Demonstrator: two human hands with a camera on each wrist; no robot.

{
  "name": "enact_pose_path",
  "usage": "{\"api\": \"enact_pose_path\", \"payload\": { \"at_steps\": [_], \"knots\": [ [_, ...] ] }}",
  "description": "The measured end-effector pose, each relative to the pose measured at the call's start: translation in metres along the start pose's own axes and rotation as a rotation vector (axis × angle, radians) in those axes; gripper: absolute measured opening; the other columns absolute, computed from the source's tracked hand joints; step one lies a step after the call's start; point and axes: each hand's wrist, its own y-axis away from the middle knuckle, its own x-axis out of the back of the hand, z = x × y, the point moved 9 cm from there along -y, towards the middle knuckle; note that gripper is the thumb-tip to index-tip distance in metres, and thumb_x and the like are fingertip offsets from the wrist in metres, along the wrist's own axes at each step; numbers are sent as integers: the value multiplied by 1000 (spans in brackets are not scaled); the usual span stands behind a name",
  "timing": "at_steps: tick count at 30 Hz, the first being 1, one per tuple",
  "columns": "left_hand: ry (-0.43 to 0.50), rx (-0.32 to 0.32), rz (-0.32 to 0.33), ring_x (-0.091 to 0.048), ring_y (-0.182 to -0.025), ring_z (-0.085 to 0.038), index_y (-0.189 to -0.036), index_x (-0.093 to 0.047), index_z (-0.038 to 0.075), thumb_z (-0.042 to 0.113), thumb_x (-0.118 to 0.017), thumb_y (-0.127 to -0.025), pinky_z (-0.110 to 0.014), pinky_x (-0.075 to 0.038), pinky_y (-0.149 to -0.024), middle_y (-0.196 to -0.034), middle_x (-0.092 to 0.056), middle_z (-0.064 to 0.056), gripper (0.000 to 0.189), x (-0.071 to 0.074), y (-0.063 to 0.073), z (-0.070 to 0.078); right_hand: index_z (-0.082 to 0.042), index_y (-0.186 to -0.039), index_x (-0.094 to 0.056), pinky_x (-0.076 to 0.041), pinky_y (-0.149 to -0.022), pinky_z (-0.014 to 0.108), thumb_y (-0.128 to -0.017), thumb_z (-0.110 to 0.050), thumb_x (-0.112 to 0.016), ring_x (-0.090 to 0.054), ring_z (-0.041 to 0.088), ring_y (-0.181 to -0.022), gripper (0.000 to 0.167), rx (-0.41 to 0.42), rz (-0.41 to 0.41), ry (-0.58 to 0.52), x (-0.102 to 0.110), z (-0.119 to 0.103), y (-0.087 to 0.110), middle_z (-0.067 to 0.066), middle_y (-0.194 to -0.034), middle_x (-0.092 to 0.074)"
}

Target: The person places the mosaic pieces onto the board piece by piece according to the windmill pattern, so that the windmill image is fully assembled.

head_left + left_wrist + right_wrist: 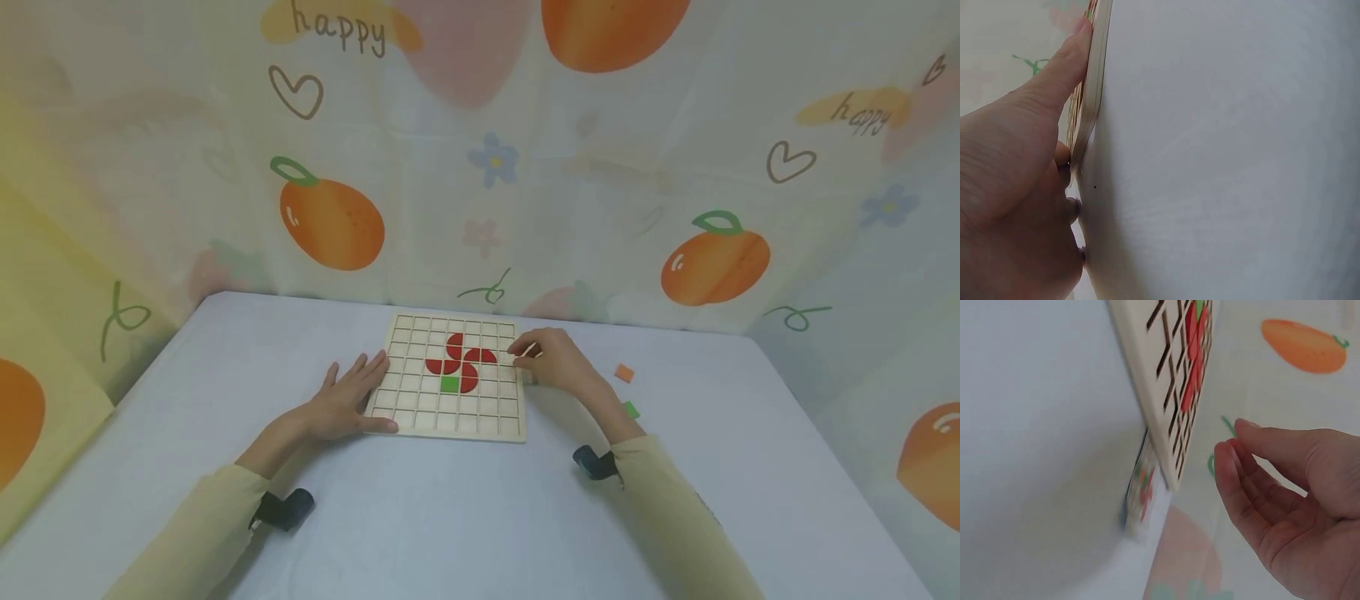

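Observation:
A pale wooden grid board (pixel 420 421) lies on the table, with several red rounded tiles (pixel 481 357) in a pinwheel near its middle. Just below them, one green square tile (pixel 450 384) fills a cell. My left hand (pixel 341 406) rests along the board's left edge, fingers spread and thumb over the front corner. In the left wrist view the thumb (pixel 1069 62) lies against the board's rim. Over the right edge hovers my right hand (pixel 558 364), fingers loosely bent. The right wrist view shows nothing between its thumb and fingertips (pixel 1225 465).
To the right on the white table (pixel 450 517) lie an orange square tile (pixel 624 372) and another green tile (pixel 631 410), partly behind the right wrist. A small card with a coloured picture (pixel 1141 497) sits by the board's edge. A fruit-printed curtain (pixel 420 167) hangs behind.

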Motion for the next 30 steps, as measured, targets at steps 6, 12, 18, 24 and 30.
{"api": "enact_pose_path", "payload": {
  "at_steps": [6,12,18,24,30],
  "knots": [
    [0,6,4,1,-148,-44,-155,-15,-2,56,-73,-80,-65,11,-112,-163,-9,-18,111,-1,0,-4,-1,-109,-72,-54,-74,35,-91,-8,-69,-65,25,-94,21,-12,39,19,23,27,10,11,-105,-71],
    [2,18,-19,3,-148,-42,-156,-14,1,58,-72,-80,-64,12,-112,-164,-7,-15,111,-4,-2,-4,4,-111,-70,-55,-75,38,-92,-7,-67,-66,32,-98,22,-35,84,17,54,62,23,17,-108,-70],
    [-6,19,-11,1,-148,-42,-155,-15,-1,57,-73,-80,-64,11,-112,-164,-8,-16,111,-1,1,-3,4,-111,-70,-55,-73,38,-92,-10,-67,-66,34,-96,24,-81,93,17,71,90,31,19,-107,-70],
    [4,-12,-8,0,-148,-43,-155,-15,-2,56,-73,-80,-65,10,-112,-163,-9,-17,110,1,2,0,10,-113,-67,-56,-79,44,-91,-6,-67,-65,41,-101,27,-122,89,42,77,113,42,26,-108,-68],
    [1,-10,-9,0,-148,-44,-155,-16,-2,56,-73,-80,-65,10,-112,-163,-9,-18,110,1,1,1,11,-116,-64,-51,-89,50,-89,-10,-68,-61,41,-105,34,-207,67,93,75,134,50,28,-113,-66]
  ]
}}
